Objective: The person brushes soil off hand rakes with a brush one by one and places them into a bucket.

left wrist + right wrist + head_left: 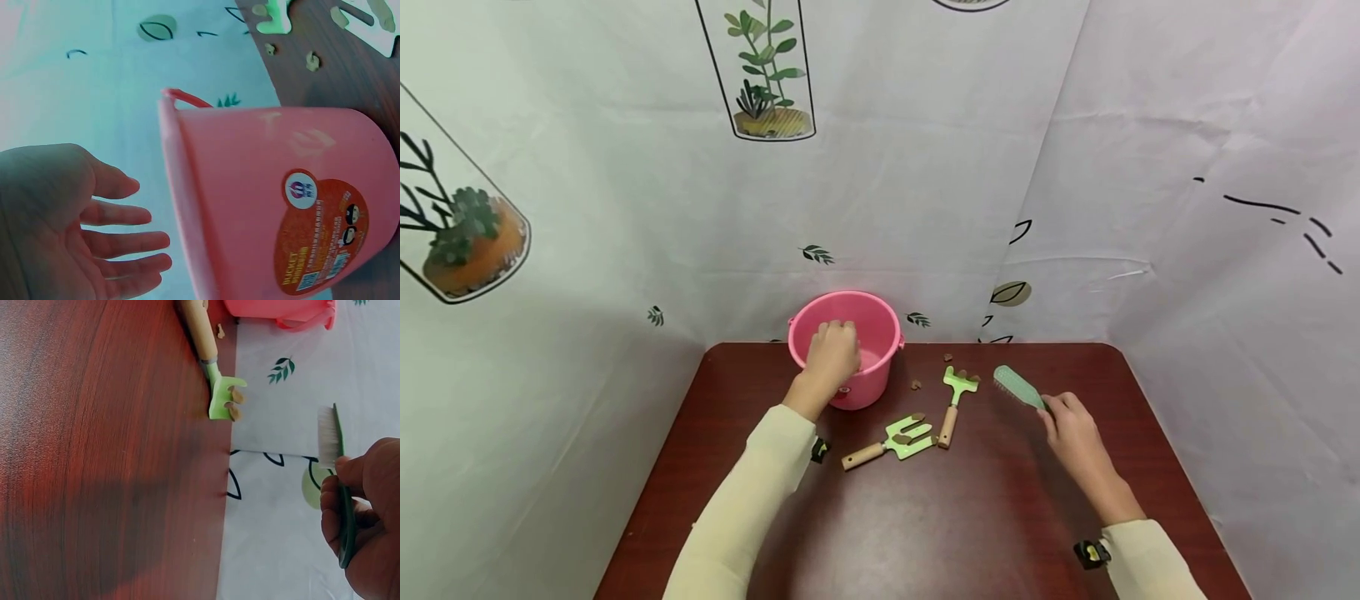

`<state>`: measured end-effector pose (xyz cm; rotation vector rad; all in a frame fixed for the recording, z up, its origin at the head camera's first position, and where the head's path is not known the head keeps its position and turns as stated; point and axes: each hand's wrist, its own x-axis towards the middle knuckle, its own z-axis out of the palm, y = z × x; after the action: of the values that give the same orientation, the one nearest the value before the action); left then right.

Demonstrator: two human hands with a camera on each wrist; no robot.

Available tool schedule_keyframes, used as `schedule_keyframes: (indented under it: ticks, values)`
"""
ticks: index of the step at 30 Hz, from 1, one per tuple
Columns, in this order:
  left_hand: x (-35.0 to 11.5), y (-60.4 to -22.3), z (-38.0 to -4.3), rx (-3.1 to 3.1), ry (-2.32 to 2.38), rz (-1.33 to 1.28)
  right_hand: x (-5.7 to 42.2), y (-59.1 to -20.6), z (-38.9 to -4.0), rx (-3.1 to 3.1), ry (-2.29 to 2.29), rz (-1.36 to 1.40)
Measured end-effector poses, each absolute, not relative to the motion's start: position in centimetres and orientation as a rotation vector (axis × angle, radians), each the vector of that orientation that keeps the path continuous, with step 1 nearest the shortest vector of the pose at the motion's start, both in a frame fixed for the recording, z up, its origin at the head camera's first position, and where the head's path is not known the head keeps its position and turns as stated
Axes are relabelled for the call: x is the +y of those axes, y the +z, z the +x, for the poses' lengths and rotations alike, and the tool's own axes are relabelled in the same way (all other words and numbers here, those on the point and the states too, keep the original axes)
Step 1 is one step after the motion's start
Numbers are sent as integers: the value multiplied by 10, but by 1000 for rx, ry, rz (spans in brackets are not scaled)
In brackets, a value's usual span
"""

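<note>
Held a green brush (1018, 386) by the handle (347, 528) in the right grip (1073, 433), pinched between thumb and fingers over the tabletop (970, 517). Held the left grip (833, 354) over the pink bucket (871, 385); made out mostly knuckles in the head view, but in the left wrist view saw fingers (140, 240) loosely spread above the rim (175, 187), plus the whole label (322, 240). Saw pale bristles (327, 434) clearest from the right wrist. Noticed fork (891, 444) and rake (954, 400) near the bucket, bearing brown bits (918, 417).
</note>
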<state>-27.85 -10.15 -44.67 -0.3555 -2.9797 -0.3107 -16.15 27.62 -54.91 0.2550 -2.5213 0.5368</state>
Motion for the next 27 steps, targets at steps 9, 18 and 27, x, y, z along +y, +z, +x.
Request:
schedule_keyframes:
  ticks: [9, 18, 27]
  values:
    - [-102, -445, -257, -2820, -298, -451, 270, -548, -165, -2563, 522, 259]
    - [-99, -451, -236, -2650, -342, -656, 266, -553, -166, -2550, 519, 305]
    - [-88, -470, -216, -2448, -406, -924, 266, -561, -164, -2462, 506, 360]
